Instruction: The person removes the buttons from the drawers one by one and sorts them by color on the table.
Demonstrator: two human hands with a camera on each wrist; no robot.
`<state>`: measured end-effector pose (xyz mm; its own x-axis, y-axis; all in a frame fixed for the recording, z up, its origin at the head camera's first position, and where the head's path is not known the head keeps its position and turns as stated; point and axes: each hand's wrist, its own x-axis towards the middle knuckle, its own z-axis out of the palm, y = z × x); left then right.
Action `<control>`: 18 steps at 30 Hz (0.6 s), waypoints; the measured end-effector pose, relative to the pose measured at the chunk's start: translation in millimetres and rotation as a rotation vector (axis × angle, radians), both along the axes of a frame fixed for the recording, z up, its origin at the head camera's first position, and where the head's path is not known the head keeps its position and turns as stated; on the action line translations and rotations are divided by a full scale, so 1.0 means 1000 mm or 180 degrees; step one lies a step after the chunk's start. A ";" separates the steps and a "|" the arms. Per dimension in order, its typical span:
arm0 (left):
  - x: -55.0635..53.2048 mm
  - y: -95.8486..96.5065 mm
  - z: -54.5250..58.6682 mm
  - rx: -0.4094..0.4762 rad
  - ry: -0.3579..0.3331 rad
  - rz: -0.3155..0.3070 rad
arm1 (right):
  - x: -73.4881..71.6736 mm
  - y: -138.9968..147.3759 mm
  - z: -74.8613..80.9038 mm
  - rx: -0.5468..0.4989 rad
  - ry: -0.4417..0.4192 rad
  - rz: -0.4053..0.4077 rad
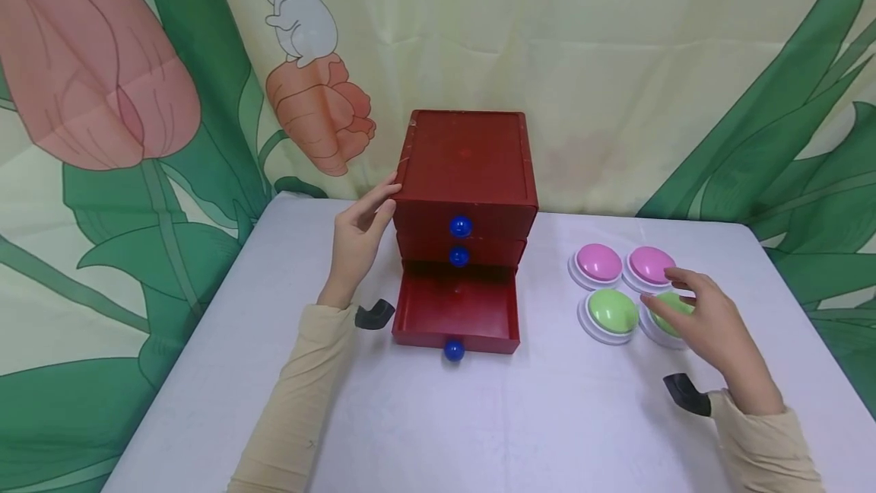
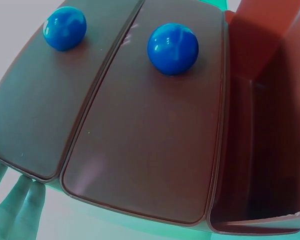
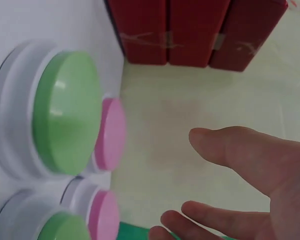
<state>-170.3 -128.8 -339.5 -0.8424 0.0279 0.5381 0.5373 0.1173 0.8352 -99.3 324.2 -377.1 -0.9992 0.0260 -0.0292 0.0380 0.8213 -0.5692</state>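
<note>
A dark red cabinet of three stacked drawers (image 1: 465,158) stands at the back of the table. Its bottom drawer (image 1: 458,310) is pulled out, with nothing seen inside. My left hand (image 1: 359,238) rests against the cabinet's left side near the upper front corner, fingers extended. Blue knobs (image 2: 173,48) on the two upper drawers show large in the left wrist view. On the right, my right hand (image 1: 718,322) hovers over the push buttons, thumb and fingers apart and holding nothing. Beneath it lies a green button (image 1: 674,309), partly hidden by the hand.
Beside that one sits another green button (image 1: 612,311), and behind them are two pink buttons (image 1: 598,262), all on white bases. The white table (image 1: 438,432) reaches back to a printed curtain (image 1: 602,59). A black piece (image 1: 375,315) shows at each wrist.
</note>
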 end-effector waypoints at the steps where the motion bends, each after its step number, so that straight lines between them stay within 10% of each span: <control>1: 0.000 0.000 0.000 -0.0005 0.0000 0.0010 | 0.000 -0.003 0.002 -0.0044 0.0034 0.0031; 18: -0.019 -0.006 -0.025 0.0037 0.0139 0.0021 | 0.009 -0.042 0.028 -0.0306 0.0393 0.0419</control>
